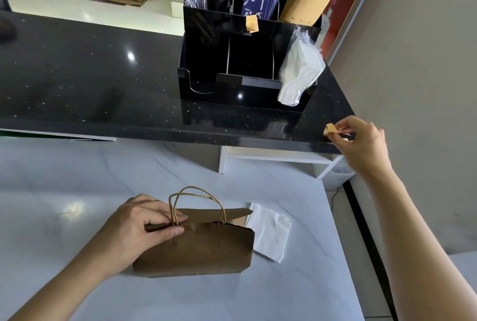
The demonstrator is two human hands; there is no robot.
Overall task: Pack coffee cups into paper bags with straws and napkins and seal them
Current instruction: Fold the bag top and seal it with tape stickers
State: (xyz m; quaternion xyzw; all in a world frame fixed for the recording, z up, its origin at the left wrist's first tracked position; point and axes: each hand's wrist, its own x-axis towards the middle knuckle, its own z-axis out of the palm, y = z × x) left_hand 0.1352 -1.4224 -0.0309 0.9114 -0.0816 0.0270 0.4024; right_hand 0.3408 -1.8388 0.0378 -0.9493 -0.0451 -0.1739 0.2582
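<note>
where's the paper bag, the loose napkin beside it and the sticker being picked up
paper bag [196, 251], head view, middle of its brown front face
loose napkin [271, 233], head view, centre of the white sheet
sticker [330, 129], head view, its curled yellow flap

the paper bag [193, 248] hides its contents; organizer [206, 67] top cut off.

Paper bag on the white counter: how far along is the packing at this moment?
Done: the paper bag has its top folded over, pinched closed by the left hand. In hand: the right hand pinches a yellow sticker at the black counter edge. Left: sticking it on the fold. A white napkin lies beside the bag, outside; contents can't be seen.
</note>
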